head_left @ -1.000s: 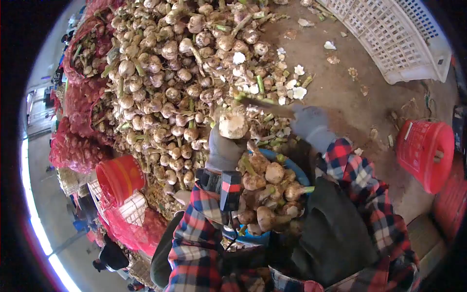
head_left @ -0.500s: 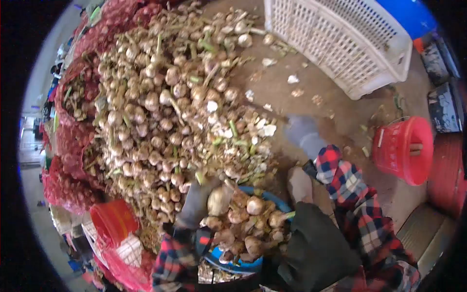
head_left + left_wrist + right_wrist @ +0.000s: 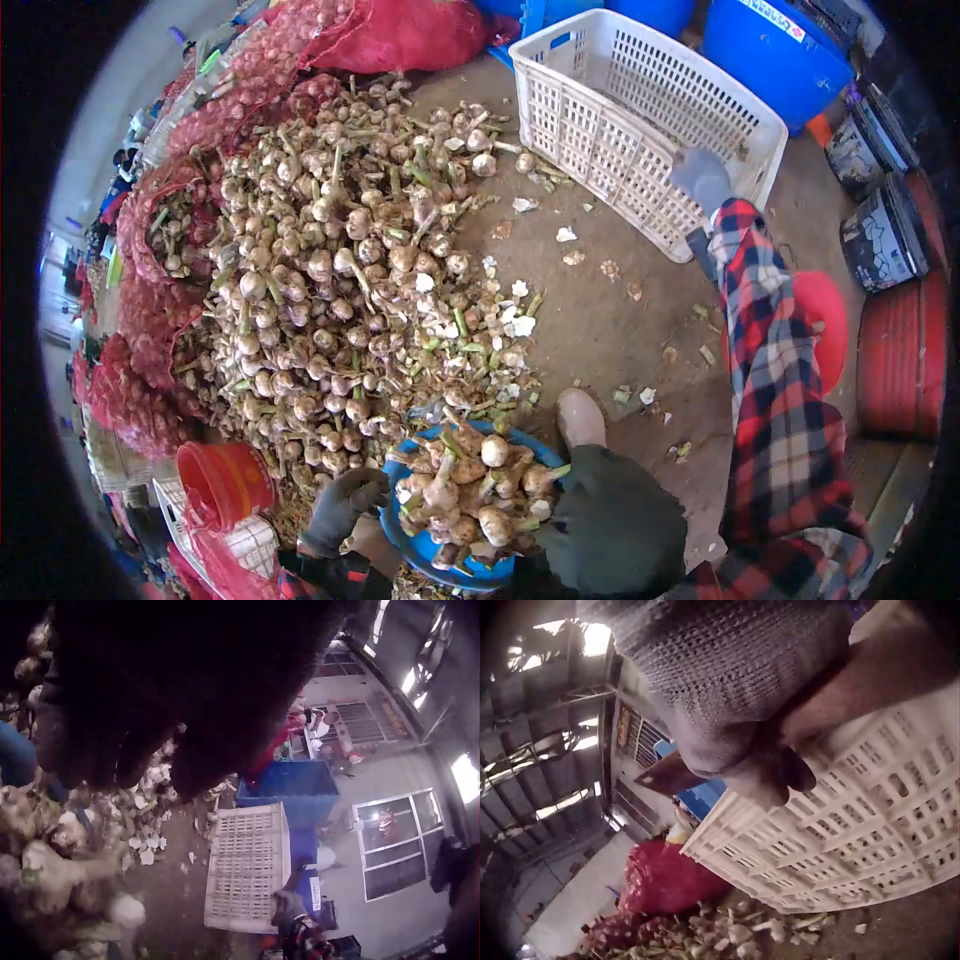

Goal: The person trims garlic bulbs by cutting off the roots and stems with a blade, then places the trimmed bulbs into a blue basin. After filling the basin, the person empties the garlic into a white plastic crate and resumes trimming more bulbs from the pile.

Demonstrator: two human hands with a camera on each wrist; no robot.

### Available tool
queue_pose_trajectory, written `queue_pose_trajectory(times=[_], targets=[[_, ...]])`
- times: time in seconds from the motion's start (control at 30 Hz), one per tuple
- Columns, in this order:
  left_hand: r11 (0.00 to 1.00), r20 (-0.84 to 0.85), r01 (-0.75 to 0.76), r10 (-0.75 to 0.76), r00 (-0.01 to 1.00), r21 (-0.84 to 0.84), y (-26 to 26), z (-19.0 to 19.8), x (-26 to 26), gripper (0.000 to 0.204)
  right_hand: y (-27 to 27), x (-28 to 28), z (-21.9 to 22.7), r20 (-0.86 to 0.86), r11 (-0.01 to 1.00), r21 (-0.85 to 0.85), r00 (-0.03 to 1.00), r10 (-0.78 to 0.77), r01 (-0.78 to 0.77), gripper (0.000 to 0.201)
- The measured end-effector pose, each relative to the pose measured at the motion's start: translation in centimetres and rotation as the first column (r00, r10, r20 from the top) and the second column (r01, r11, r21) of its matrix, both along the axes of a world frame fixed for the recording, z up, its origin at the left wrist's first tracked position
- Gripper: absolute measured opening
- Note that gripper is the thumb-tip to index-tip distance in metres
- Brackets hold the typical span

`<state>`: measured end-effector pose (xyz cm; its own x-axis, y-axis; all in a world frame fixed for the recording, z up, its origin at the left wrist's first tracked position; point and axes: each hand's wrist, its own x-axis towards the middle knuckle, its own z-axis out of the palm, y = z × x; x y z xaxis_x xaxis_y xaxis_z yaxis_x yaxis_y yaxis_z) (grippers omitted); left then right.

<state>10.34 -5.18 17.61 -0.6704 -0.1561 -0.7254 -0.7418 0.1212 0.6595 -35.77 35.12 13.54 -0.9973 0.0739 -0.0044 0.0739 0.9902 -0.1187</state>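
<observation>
In the head view my gloved right hand (image 3: 703,178) is over the near side of the white plastic crate (image 3: 590,105), at the end of an outstretched arm. The right wrist view shows its fingers curled round a knife, whose flat brown end (image 3: 667,776) sticks out past the fist. My gloved left hand (image 3: 347,510) is beside the rim of a blue basin (image 3: 396,470), fingers loosely bent and nothing in them. Garlic bulbs (image 3: 494,450) with stalks fill that basin. A big heap of garlic (image 3: 330,270) spreads beyond it.
Red buckets stand at left (image 3: 225,485) and at right (image 3: 822,335), the latter partly behind my sleeve. Blue tubs (image 3: 770,60) are behind the crate. Red net sacks (image 3: 410,35) border the heap. Garlic scraps (image 3: 520,325) lie on the floor.
My right hand has swung away from the basin, right and up to the crate. My left hand has let go of the garlic bulb and drawn back left of the basin. The head view has shifted.
</observation>
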Motion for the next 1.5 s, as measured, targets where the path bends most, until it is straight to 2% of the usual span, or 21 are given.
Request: queue_pose_trajectory(times=[0.23,0.27,0.33,0.37,0.47,0.53,0.57,0.6,0.63,0.67,0.7,0.77,0.87,0.9,0.97,1.07,1.17,1.33,1.4,1.43,1.5], targets=[[0.954,-0.027,-0.296,0.298,0.954,0.052,0.9,1.3,5.0,0.024,0.3,6.5,-1.0,-0.051,0.989,0.095,0.992,0.118,-0.113,0.034],[0.942,-0.213,0.175,-0.241,0.947,-0.285,0.1,1.1,5.5,0.025,0.6,8.3,-1.2,-0.021,0.992,0.070,0.994,0.111,-0.110,0.033],[0.916,-0.086,-0.401,0.398,0.914,-0.018,0.8,1.1,8.2,0.024,1.3,12.7,-1.1,0.035,0.987,0.063,0.989,0.146,-0.148,0.030],[0.736,0.049,-0.673,0.671,0.739,0.075,0.5,0.1,9.8,0.023,1.5,14.9,-0.2,0.052,0.979,0.072,0.981,0.185,-0.189,0.029],[0.620,0.134,-0.784,0.775,0.617,0.023,-0.1,-4.4,14.9,0.018,1.1,21.3,3.0,0.055,0.966,-0.092,0.968,0.247,-0.241,0.024],[0.572,0.200,-0.820,0.804,0.561,0.000,0.0,-8.8,18.8,0.016,0.5,24.2,3.9,-0.595,0.748,-0.272,0.717,0.364,-0.605,0.016],[0.532,0.255,-0.846,0.822,0.510,-0.024,0.3,-10.9,20.9,0.015,-0.5,25.2,3.4,-0.582,0.744,-0.277,0.722,0.374,-0.608,0.016],[0.556,0.284,-0.826,0.781,0.557,0.090,0.3,-12.9,22.7,0.015,-1.9,26.0,2.6,-0.581,0.591,-0.503,0.753,0.310,-0.631,0.013],[0.575,0.291,-0.816,0.792,0.536,-0.062,1.8,-13.4,22.2,0.017,-3.3,26.8,2.2,-0.564,0.390,-0.686,0.787,0.248,-0.614,0.010],[0.605,0.346,-0.792,0.763,0.546,-0.083,3.0,-13.5,22.0,0.017,-5.1,27.7,2.6,-0.150,0.565,-0.747,0.917,0.370,-0.350,0.011],[0.632,0.400,-0.768,0.733,0.551,-0.101,3.7,-13.7,22.2,0.018,-6.5,28.2,3.0,0.297,0.747,-0.656,0.876,0.381,-0.102,0.014],[0.643,0.338,-0.753,0.745,0.575,-0.136,4.2,-14.9,22.9,0.019,-7.5,27.9,-4.8,0.511,0.624,-0.775,0.681,0.525,0.101,0.027],[0.623,0.377,-0.751,0.764,0.524,-0.219,5.5,-13.7,22.3,0.021,-8.2,27.8,-13.9,0.718,0.724,-0.641,0.532,0.449,0.254,0.042],[0.601,0.460,-0.757,0.765,0.451,-0.256,5.7,-13.2,21.9,0.022,-8.2,27.7,-16.3,0.720,0.725,-0.642,0.523,0.456,0.251,0.042],[0.667,0.528,-0.740,0.662,0.532,-0.092,5.8,-14.2,22.7,0.024,-7.6,27.1,-20.5,0.420,0.612,-0.660,0.461,0.782,-0.436,0.050],[0.521,0.520,-0.853,0.717,0.464,0.043,6.5,-16.5,23.6,0.025,-9.1,27.0,-23.7,0.620,0.695,-0.645,0.314,0.719,-0.317,0.050],[0.471,0.524,-0.879,0.733,0.434,0.070,6.2,-17.4,24.6,0.025,-13.5,28.4,-10.1,0.750,0.775,-0.582,0.206,0.628,-0.247,0.047],[0.456,0.586,-0.888,0.705,0.400,0.059,6.4,-15.0,22.4,0.026,-12.9,28.3,-16.0,0.708,0.719,-0.656,0.143,0.691,-0.228,0.026],[0.523,0.508,-0.850,0.714,0.481,0.070,6.4,-15.0,23.0,0.025,-12.1,28.0,-20.6,0.258,0.143,-0.848,-0.163,0.952,-0.510,0.024],[0.534,0.497,-0.842,0.711,0.498,0.080,6.2,-15.7,24.3,0.025,-12.1,27.9,-20.1,0.256,0.145,-0.841,-0.147,0.956,-0.521,0.024],[0.699,0.413,-0.682,0.568,0.711,0.213,5.3,-17.9,26.1,0.024,-12.5,28.2,-17.8,0.117,-0.255,-0.480,-0.349,0.930,-0.839,0.028]])
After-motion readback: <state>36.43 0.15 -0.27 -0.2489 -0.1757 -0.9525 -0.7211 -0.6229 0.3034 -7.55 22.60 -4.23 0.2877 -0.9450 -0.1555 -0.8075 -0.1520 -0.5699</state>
